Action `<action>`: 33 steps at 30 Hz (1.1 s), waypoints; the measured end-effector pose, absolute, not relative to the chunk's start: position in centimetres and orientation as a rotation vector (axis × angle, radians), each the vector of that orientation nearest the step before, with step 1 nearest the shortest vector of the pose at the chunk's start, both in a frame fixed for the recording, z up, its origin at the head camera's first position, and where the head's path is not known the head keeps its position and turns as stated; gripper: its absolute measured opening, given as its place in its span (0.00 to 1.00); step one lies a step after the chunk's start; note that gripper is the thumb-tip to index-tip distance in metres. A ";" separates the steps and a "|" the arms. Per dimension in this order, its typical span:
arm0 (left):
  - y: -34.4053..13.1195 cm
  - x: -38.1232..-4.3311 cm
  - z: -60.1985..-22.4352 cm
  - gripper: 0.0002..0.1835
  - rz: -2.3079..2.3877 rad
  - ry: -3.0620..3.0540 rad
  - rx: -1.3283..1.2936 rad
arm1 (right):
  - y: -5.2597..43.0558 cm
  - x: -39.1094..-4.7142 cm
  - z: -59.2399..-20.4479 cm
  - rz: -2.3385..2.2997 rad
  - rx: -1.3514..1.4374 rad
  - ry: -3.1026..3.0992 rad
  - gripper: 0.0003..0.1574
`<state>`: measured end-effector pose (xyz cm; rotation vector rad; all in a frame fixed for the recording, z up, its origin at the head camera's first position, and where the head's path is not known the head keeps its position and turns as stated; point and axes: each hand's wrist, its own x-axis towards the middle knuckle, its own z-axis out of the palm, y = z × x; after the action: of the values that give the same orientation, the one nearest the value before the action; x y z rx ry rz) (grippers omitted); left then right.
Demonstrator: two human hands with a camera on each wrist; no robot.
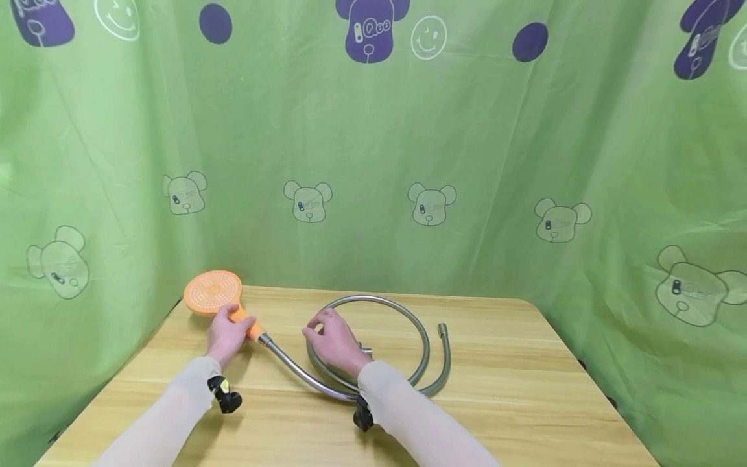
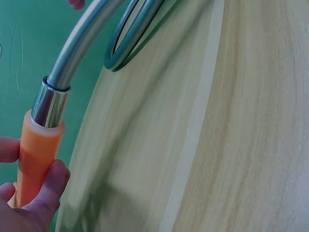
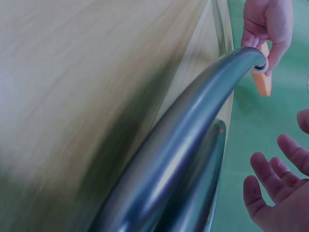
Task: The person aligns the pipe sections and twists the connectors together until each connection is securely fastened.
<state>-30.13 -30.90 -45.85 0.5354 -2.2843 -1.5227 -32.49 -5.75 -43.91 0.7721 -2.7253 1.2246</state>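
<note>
An orange shower head [image 1: 213, 293] with a round, perforated face is at the left of the table. My left hand [image 1: 226, 335] grips its orange handle [image 2: 37, 154] between thumb and fingers. A chrome collar [image 2: 50, 104] joins the handle to a silver shower hose [image 1: 303, 375], which loops across the middle of the table. Over the left side of that loop is my right hand [image 1: 337, 342]. Its fingers [image 3: 268, 176] are loosely bent and apart, with nothing between them in the right wrist view. Beside it, a small metal piece [image 1: 366, 351] is mostly hidden by the hand.
The hose's free end [image 1: 442, 329] points up at the right of the loop. A wooden table [image 1: 525, 389] lies beneath everything. Green curtain [image 1: 373, 143] with bear prints hangs behind the table and along both sides.
</note>
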 end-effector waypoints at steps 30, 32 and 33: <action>-31.0 -30.4 -47.3 0.33 -1.611 -2.297 0.528 | -2.2 -33.9 -44.4 1.180 0.775 -2.741 0.17; -31.0 -30.3 -47.3 0.33 -1.599 -2.308 0.520 | -1.7 -33.9 -44.4 1.188 0.771 -2.745 0.17; -30.9 -30.2 -47.2 0.32 -1.589 -2.315 0.518 | -1.5 -34.0 -44.5 1.193 0.769 -2.746 0.17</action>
<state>-30.24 -30.92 -47.23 0.5183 -2.3148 -1.5890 -33.96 -1.46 -44.46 0.7690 -2.7456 1.1927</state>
